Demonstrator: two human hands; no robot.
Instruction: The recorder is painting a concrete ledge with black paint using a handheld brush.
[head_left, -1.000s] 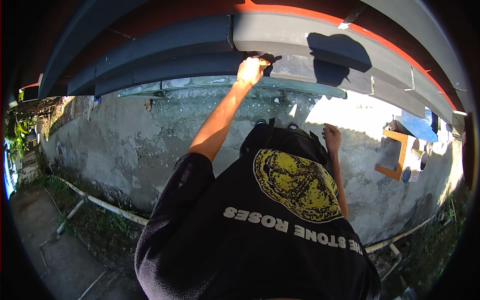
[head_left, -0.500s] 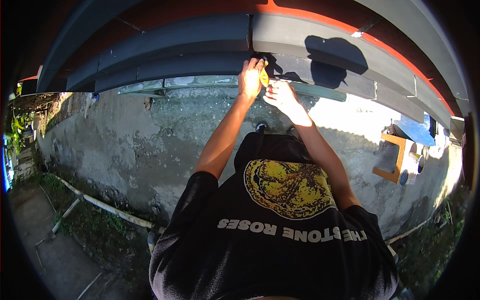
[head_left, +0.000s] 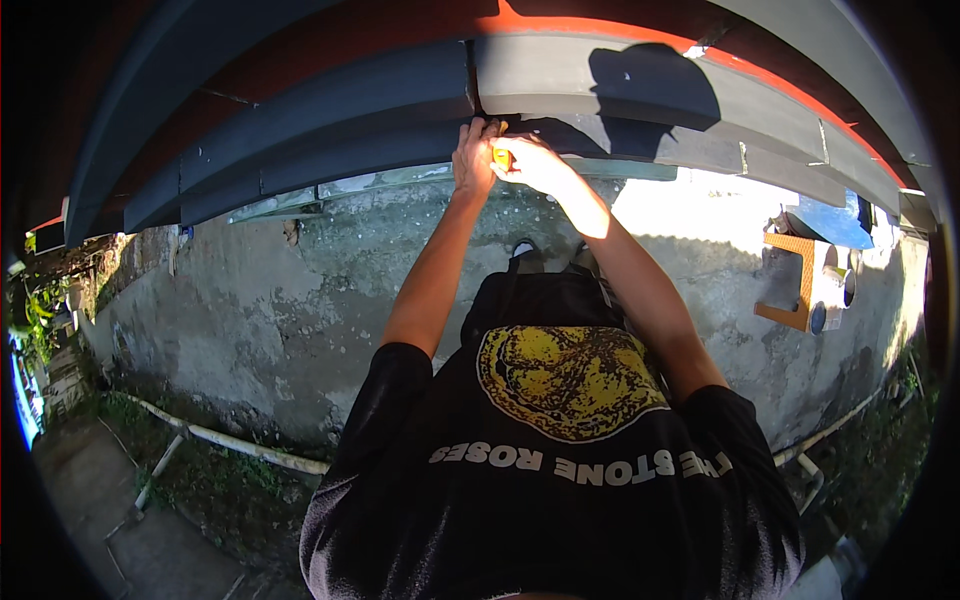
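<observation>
Both my arms reach forward to the dark grey boards of a ledge (head_left: 570, 85). My left hand (head_left: 473, 158) is closed, its fingers curled at the lower edge of the boards, just below a vertical joint. Between my hands shows a small yellow-orange tool (head_left: 502, 158); its kind is too small and too covered to make out. My right hand (head_left: 537, 167), in bright sun, has its fingers closed round the tool's near end and meets the left hand. The tool's far end is partly hidden by my fingers.
A red-orange band (head_left: 600, 32) runs above the boards. Below lies a worn concrete floor (head_left: 380, 270), with my feet on it. To the right are an orange-brown plastic stool (head_left: 785, 315) lying on its side and a blue sheet (head_left: 835, 220). Pale pipes (head_left: 245, 447) run along the lower left.
My right hand has moved up and left to close over the yellow-orange tool, which is now more covered. The view has shifted slightly, and both hands appear farther left.
</observation>
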